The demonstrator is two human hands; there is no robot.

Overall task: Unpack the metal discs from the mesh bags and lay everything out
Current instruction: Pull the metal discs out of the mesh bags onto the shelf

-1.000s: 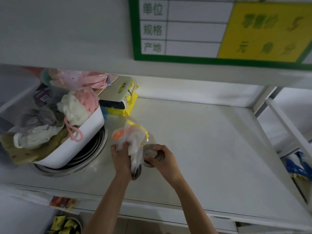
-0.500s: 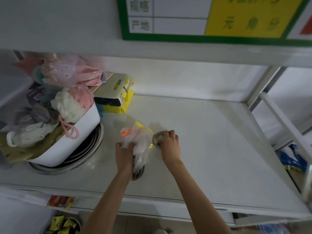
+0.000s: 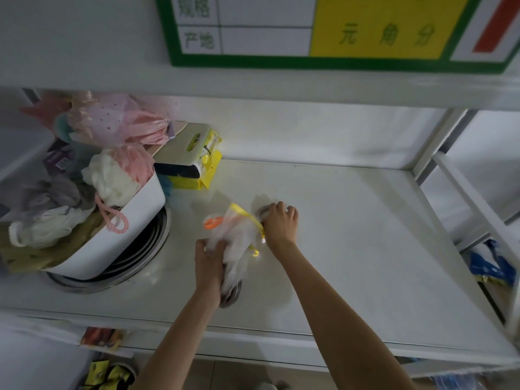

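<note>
My left hand [image 3: 209, 266] grips a bunch of white mesh bags [image 3: 239, 237] with yellow drawstrings and an orange tag, held just above the white shelf [image 3: 351, 235]. A dark metal disc [image 3: 233, 294] shows at the bags' lower end, beside my left wrist. My right hand [image 3: 280, 225] lies palm down over another metal disc [image 3: 261, 213] on the shelf, just right of the bags; only the disc's left rim shows past my fingers.
A white tub [image 3: 121, 243] heaped with bath sponges and cloths stands on stacked round metal trays [image 3: 135, 263] at the left. Yellow packets [image 3: 197, 161] lie behind it. A shelf post [image 3: 433, 142] rises at the right. A green-framed price sign [image 3: 323, 29] hangs above.
My right hand has carried a metal disc from the bags away to the far right and set it down on the shelf. My left hand keeps hold of the bags.
</note>
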